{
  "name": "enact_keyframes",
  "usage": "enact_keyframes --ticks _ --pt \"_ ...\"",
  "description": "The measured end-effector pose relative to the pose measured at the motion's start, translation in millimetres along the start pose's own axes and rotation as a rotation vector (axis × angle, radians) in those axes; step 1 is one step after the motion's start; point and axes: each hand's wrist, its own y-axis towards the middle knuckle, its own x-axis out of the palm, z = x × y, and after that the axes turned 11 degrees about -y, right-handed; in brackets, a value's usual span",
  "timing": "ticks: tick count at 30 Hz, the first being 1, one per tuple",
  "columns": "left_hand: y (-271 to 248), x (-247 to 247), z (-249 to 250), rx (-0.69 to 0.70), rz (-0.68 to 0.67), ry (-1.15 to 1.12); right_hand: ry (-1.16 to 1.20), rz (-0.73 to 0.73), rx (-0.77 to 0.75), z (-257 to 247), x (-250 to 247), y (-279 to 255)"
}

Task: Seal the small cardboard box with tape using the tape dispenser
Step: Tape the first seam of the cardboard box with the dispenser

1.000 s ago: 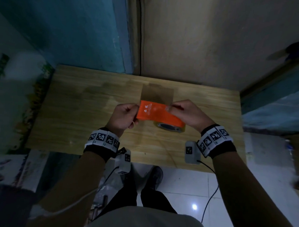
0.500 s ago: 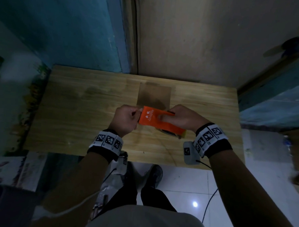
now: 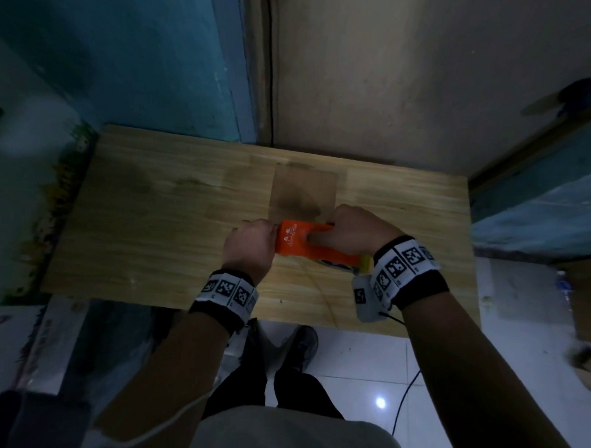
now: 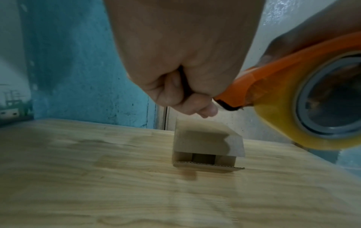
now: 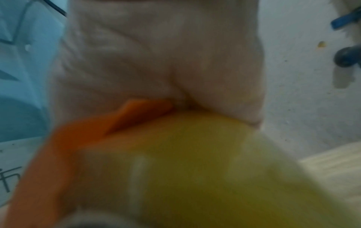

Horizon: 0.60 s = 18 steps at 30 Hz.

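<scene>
A small brown cardboard box (image 3: 302,193) (image 4: 207,148) lies on the wooden table (image 3: 158,224), its near end showing unsealed flaps. Just in front of it, both hands hold the orange tape dispenser (image 3: 300,242) (image 4: 252,83) with its yellowish tape roll (image 4: 304,128) (image 5: 195,169). My right hand (image 3: 351,229) grips the dispenser body from above, thumb on its top. My left hand (image 3: 252,245) (image 4: 185,92) has curled fingers pinching at the dispenser's cutter end. I cannot make out a tape strip there. The right wrist view is blurred.
A grey wall (image 3: 395,75) and a teal wall (image 3: 125,47) rise straight behind the table. The table's front edge (image 3: 216,310) runs just under my wrists, with white floor tiles (image 3: 366,362) and my legs below. Bare wood lies left of the box.
Both hands have carried the dispenser away from me and lower, up to the near end of the box. The right hand's grip has shifted further over the dispenser's top.
</scene>
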Motion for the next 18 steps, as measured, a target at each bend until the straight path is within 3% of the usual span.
enact_keyframes --ticks 10,15,18 --pt "-13 5 -6 -0.01 -0.045 0.099 -0.028 -0.092 -0.011 -5 11 11" --pt "-1 -1 -24 0.063 -0.07 -0.287 0.134 -0.077 -0.034 3 8 5" --pt "0 -7 -29 -0.089 -0.159 -0.75 0.263 -0.059 -0.065 11 6 -4"
